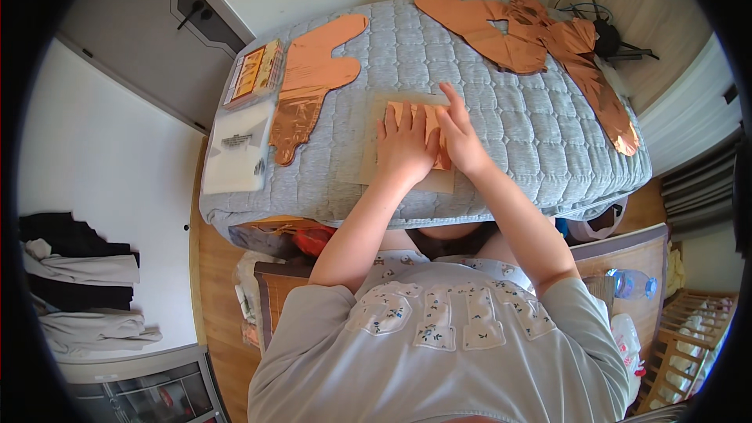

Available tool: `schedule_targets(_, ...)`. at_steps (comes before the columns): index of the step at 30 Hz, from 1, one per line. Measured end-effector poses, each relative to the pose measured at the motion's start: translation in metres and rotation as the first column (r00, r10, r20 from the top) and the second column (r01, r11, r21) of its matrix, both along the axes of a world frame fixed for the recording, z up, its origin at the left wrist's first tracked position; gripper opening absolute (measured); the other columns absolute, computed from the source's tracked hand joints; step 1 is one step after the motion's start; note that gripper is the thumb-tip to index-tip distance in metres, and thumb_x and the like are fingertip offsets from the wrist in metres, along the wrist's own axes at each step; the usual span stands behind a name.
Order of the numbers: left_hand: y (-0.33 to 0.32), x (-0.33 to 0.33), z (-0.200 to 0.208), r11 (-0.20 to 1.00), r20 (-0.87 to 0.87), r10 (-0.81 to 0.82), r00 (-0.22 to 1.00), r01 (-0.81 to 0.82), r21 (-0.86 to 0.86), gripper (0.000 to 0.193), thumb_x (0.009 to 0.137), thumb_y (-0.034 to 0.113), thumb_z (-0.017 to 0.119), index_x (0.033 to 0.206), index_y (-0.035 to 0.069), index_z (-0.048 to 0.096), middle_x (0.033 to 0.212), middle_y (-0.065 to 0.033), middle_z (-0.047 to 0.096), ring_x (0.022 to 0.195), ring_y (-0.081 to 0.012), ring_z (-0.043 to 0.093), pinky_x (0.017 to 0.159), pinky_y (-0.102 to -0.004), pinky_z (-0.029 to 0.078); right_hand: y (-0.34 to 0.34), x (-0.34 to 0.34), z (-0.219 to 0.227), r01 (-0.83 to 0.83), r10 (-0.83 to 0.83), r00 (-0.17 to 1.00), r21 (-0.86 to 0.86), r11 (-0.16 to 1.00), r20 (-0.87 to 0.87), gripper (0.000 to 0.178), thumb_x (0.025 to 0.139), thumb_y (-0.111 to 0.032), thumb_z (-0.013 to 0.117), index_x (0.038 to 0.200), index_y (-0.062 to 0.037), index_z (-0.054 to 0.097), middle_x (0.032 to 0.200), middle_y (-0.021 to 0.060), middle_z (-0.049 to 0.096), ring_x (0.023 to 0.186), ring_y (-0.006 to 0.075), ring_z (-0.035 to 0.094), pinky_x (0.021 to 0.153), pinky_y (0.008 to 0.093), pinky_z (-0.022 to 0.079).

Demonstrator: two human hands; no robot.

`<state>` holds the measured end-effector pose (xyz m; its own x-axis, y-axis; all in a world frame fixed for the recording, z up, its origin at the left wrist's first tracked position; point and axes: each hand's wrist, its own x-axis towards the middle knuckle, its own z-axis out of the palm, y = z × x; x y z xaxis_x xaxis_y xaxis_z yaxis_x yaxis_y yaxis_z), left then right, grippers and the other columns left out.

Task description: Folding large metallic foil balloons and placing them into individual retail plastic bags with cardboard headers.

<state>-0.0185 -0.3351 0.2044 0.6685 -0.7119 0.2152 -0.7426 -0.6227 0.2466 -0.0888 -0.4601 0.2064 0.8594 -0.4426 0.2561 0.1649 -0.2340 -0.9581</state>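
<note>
My left hand (407, 146) lies flat with fingers spread on a shiny copper-coloured foil sheet (443, 158). Just right of it, my right hand (464, 139) rests on its edge at the sheet's right side, fingers straight and thumb side up, holding nothing that I can see. Beneath the foil is a larger pale beige sheet (368, 158), set on the quilted grey-blue mattress (337, 188). Both hands cover much of the foil, so its full outline is hidden.
Flat copper foil shapes, like uninflated balloons, lie at left (317, 70) and far right (501, 39). Along the left edge sit a packaged stack (254, 72) and a clear plastic packet (237, 149). A black router-like device (615, 39) with cables stands at the back right corner.
</note>
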Motion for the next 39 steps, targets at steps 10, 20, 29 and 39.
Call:
schedule_targets(10, 0.002, 0.001, 0.0, 0.998, -0.047, -0.006, 0.999, 0.003, -0.069, 0.066, 0.107, 0.05, 0.04, 0.157, 0.006, 0.042, 0.164, -0.0226, 0.036, 0.155, -0.0475, 0.021, 0.125, -0.0596, 0.016, 0.021, -0.078, 0.009, 0.012, -0.284, 0.946, -0.859, 0.512, -0.156, 0.035, 0.101, -0.023, 0.059, 0.133, -0.0127, 0.067, 0.141, 0.0039, 0.063, 0.14, 0.032, 0.047, 0.121, 0.0658, 0.019)
schedule_targets(20, 0.0, 0.005, 0.01, 0.999, -0.139, 0.022, 0.99, -0.028, -0.04, 0.069, 0.107, 0.055, 0.036, 0.158, 0.009, 0.041, 0.165, -0.021, 0.034, 0.156, -0.0458, 0.02, 0.126, -0.0581, 0.012, 0.032, -0.057, 0.008, -0.044, -0.225, 0.949, -0.796, 0.603, -0.223, 0.032, 0.1, -0.02, 0.059, 0.131, -0.0147, 0.066, 0.141, 0.0011, 0.063, 0.137, 0.0321, 0.049, 0.116, 0.0643, 0.024)
schedule_targets(29, 0.005, 0.002, 0.01, 0.999, -0.099, -0.001, 0.995, -0.004, -0.049, 0.072, 0.106, 0.059, 0.033, 0.157, 0.009, 0.043, 0.163, -0.0215, 0.038, 0.154, -0.0487, 0.024, 0.126, -0.0589, 0.014, 0.03, -0.067, 0.014, -0.132, -0.142, 0.961, -0.849, 0.512, -0.236, 0.027, 0.1, -0.018, 0.058, 0.123, -0.0119, 0.07, 0.14, 0.002, 0.064, 0.145, 0.0347, 0.04, 0.119, 0.0688, 0.015)
schedule_targets(39, 0.011, 0.01, 0.007, 0.999, -0.041, -0.016, 0.999, 0.017, 0.033, 0.069, 0.107, 0.058, 0.033, 0.159, 0.014, 0.04, 0.166, -0.0171, 0.035, 0.153, -0.0498, 0.022, 0.124, -0.062, 0.014, 0.021, -0.053, 0.015, -0.219, -0.006, 0.964, -0.807, 0.548, -0.265, 0.031, 0.101, -0.023, 0.056, 0.127, -0.0114, 0.068, 0.141, 0.0056, 0.063, 0.148, 0.0343, 0.036, 0.119, 0.0685, 0.019)
